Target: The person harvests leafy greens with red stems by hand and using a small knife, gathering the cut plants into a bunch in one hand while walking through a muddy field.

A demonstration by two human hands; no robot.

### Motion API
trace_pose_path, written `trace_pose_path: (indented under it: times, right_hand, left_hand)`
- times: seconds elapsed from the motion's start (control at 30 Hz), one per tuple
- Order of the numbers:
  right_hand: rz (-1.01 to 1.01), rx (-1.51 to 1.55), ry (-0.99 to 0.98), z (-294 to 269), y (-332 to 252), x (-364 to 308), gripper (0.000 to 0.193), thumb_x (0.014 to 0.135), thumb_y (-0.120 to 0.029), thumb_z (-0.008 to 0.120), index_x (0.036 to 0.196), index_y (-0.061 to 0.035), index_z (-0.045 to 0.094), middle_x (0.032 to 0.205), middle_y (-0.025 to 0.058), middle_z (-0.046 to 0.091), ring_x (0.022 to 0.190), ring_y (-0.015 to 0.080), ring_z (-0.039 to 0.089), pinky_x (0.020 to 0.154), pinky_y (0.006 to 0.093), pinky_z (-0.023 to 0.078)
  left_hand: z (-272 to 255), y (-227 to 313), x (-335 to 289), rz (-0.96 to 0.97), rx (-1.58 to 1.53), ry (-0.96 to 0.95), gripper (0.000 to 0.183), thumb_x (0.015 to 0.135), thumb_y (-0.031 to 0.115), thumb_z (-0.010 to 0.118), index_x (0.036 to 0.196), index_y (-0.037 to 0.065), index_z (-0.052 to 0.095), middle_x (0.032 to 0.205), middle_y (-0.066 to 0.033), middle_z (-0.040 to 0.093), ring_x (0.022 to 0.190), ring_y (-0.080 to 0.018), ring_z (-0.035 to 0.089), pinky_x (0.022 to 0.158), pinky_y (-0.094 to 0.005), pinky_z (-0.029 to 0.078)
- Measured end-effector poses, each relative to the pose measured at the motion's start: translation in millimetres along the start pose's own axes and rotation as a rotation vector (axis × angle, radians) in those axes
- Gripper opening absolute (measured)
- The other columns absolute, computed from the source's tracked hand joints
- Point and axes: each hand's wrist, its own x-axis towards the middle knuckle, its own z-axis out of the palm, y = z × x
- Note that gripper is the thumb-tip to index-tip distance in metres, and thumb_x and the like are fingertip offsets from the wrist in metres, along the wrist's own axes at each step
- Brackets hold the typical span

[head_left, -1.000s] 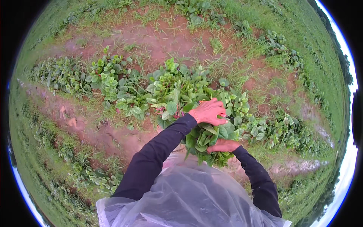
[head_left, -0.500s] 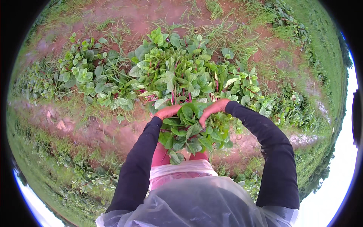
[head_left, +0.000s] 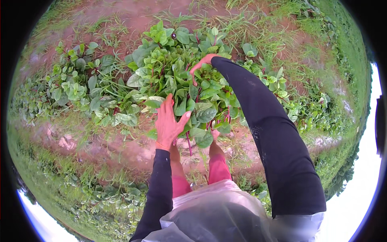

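A thick heap of leafy greens with reddish-purple stems (head_left: 205,115), like Malabar spinach, lies in front of my legs. My left hand (head_left: 167,124) is at the heap's near left side, open with fingers spread, its fingertips against the leaves. My right hand (head_left: 200,66) reaches over the far side, curled round a bunch of the greens (head_left: 211,86); some of its fingers are hidden among leaves. Bare red stems (head_left: 188,143) stick out at the near end, between my shins.
More leafy plants grow in the row to the left (head_left: 76,86) and right (head_left: 318,109). Reddish soil (head_left: 133,20) with tufts of grass (head_left: 238,30) lies beyond. Another planted strip (head_left: 109,197) runs behind my legs. A translucent plastic sheet (head_left: 213,209) covers my front.
The bunch has moved from close against my legs onto the heap ahead. My right hand has gone forward across it; my left hand has let go and spread its fingers.
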Motion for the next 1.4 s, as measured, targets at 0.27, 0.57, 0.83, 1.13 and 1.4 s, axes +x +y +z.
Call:
trace_pose_path:
  times: [0.27, 0.57, 0.83, 1.13, 1.4]
  right_hand:
    - [-0.203, 0.214, 1.142, 22.9, 12.7, -59.9, 0.06, 0.09, -0.045, 0.054, 0.136, -0.0081, 0.043, 0.141, 0.0089, 0.041, 0.123, 0.0242, 0.046, 0.096, 0.0421, 0.046]
    - [0.173, 0.593, 1.831, 195.3, 150.0, -29.9, 0.069, 0.091, -0.058, 0.049, 0.136, -0.0052, 0.047, 0.134, 0.0191, 0.039, 0.121, 0.0331, 0.036, 0.107, 0.0399, 0.027]
    - [0.594, 0.837, 2.286, 152.7, 96.9, 130.8, 0.076, 0.091, -0.059, 0.047, 0.142, -0.0038, 0.035, 0.142, 0.0266, 0.032, 0.132, 0.0413, 0.028, 0.108, 0.0501, 0.024]
    - [0.191, 0.995, 1.77, 163.5, 126.1, 66.9, 0.099, 0.081, -0.081, 0.037, 0.145, -0.0067, 0.025, 0.147, 0.0208, 0.023, 0.125, 0.0391, 0.039, 0.101, 0.0559, 0.034]
    - [-0.033, 0.87, 1.474, 233.7, 2.1, -16.3, 0.08, 0.087, -0.068, 0.043, 0.151, -0.025, 0.02, 0.159, 0.0047, 0.013, 0.142, 0.0394, 0.018, 0.095, 0.0688, 0.035]
  left_hand:
    - [43.8, -19.8, 41.6, -0.259, 0.257, 0.141, 0.086, 0.077, 0.054, 0.063, 0.141, 0.004, 0.035, 0.12, -0.0232, 0.051, 0.105, -0.0429, 0.052, 0.085, -0.05, 0.047]
    - [65.5, -34.3, 78.3, -0.216, 0.148, 0.165, 0.084, 0.078, 0.056, 0.062, 0.137, 0.003, 0.038, 0.12, -0.0275, 0.052, 0.105, -0.0467, 0.054, 0.091, -0.0516, 0.045]
    - [82.9, -8.2, 80.5, -0.356, 0.179, 0.178, 0.087, 0.079, 0.06, 0.057, 0.138, 0.0, 0.036, 0.12, -0.0317, 0.051, 0.107, -0.0503, 0.053, 0.091, -0.0525, 0.044]
    - [36.9, 9.1, 97.8, -0.412, 0.371, -0.034, 0.091, 0.075, 0.073, 0.047, 0.13, 0.0, 0.049, 0.124, -0.027, 0.053, 0.114, -0.0436, 0.052, 0.095, -0.0484, 0.043]
    - [-34.3, 60.9, 54.4, -0.495, 0.197, 0.007, 0.083, 0.079, 0.067, 0.046, 0.118, -0.006, 0.058, 0.114, -0.0284, 0.06, 0.105, -0.0395, 0.061, 0.086, -0.0458, 0.049]
